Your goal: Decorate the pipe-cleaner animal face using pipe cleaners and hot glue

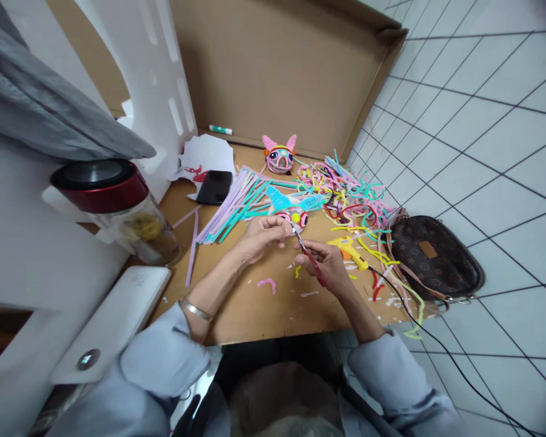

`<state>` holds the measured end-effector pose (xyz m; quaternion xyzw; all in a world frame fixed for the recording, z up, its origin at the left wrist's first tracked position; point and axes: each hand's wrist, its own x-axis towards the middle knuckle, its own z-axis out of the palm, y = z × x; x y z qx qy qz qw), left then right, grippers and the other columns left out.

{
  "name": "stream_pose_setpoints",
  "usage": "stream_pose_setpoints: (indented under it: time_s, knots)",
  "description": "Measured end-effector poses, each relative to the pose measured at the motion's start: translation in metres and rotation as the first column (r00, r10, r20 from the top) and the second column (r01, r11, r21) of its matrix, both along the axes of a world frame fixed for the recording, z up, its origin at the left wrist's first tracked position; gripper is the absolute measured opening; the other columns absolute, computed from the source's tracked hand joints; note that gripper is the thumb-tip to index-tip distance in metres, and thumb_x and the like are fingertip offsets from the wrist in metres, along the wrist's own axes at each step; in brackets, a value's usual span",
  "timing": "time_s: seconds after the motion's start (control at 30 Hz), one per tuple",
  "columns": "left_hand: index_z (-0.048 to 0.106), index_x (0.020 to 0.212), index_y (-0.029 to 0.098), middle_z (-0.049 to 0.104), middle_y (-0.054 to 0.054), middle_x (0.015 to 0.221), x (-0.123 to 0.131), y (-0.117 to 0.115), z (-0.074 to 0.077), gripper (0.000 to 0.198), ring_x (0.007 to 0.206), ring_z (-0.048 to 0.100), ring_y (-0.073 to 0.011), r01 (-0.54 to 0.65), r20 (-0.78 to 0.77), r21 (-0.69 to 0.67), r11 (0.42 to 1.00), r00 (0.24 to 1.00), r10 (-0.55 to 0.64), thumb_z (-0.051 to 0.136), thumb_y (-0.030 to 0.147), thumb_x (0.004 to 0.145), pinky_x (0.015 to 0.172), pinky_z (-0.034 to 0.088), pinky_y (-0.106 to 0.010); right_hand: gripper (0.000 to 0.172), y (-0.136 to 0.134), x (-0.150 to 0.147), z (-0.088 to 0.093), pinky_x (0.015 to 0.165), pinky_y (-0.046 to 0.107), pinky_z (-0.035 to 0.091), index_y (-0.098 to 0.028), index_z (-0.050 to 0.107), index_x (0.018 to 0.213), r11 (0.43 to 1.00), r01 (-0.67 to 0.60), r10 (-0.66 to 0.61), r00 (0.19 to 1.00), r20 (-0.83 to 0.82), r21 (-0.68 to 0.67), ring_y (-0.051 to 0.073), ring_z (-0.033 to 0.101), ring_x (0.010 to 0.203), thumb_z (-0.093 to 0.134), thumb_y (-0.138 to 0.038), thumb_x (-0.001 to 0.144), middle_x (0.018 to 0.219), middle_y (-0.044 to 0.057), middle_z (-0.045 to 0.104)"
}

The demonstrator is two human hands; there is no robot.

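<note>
My left hand [261,235] is closed, pinching a small piece that I cannot make out, just in front of a turquoise pipe-cleaner figure [286,205] with pink and yellow parts. My right hand [326,262] grips red-handled scissors [310,256], whose blades point up toward my left fingers. Both hands hover over a low wooden board [255,309]. A finished pink pipe-cleaner head with ears [279,156] stands at the back of the board.
Straight pipe cleaners [230,209] lie left of the figure, a tangled pile [350,191] right. A yellow glue gun [348,250] with a black cord, a brown patterned bag [430,258], a black phone [215,186], a red-lidded jar [118,206] and upright cardboard [277,67] surround the board.
</note>
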<state>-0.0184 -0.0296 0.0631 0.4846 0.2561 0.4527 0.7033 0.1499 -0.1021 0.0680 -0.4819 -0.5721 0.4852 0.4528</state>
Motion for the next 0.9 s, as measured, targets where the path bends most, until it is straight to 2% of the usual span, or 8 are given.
stream_pose_setpoints:
  time_s: [0.13, 0.33, 0.9]
  knots:
    - [0.067, 0.065, 0.013, 0.059, 0.002, 0.059, 0.0014, -0.0006, -0.0009, 0.038, 0.050, 0.050, -0.0069, 0.018, 0.001, -0.040, 0.999, 1.000, -0.018, 0.090, 0.041, 0.053, 0.050, 0.041, -0.021, 0.047, 0.0011, -0.0029, -0.0001, 0.046, 0.020, 0.032, -0.016, 0.072, 0.083, 1.000, 0.021, -0.021, 0.999, -0.024, 0.002, 0.005, 0.036, 0.048, 0.087, -0.055, 0.060, 0.055, -0.008, 0.043]
    - [0.067, 0.063, 0.013, 0.061, 0.002, 0.060, 0.0029, -0.0018, -0.0011, 0.039, 0.051, 0.050, -0.0067, -0.003, -0.012, -0.028, 1.000, 1.000, 0.003, 0.092, 0.038, 0.049, 0.050, 0.041, -0.021, 0.048, 0.0019, -0.0048, 0.0006, 0.045, 0.019, 0.033, -0.016, 0.071, 0.079, 1.000, 0.026, -0.026, 0.999, -0.047, 0.002, 0.004, 0.034, 0.046, 0.088, -0.055, 0.057, 0.052, -0.009, 0.042]
    - [0.067, 0.062, 0.014, 0.060, 0.002, 0.058, 0.0025, -0.0016, -0.0007, 0.031, 0.051, 0.049, -0.0071, 0.006, -0.020, -0.002, 1.000, 1.000, -0.006, 0.088, 0.034, 0.052, 0.051, 0.042, -0.022, 0.048, 0.0002, -0.0030, -0.0012, 0.044, 0.020, 0.028, -0.015, 0.070, 0.079, 1.000, 0.013, -0.013, 0.999, -0.037, -0.010, 0.004, 0.032, 0.047, 0.088, -0.055, 0.058, 0.053, -0.009, 0.040]
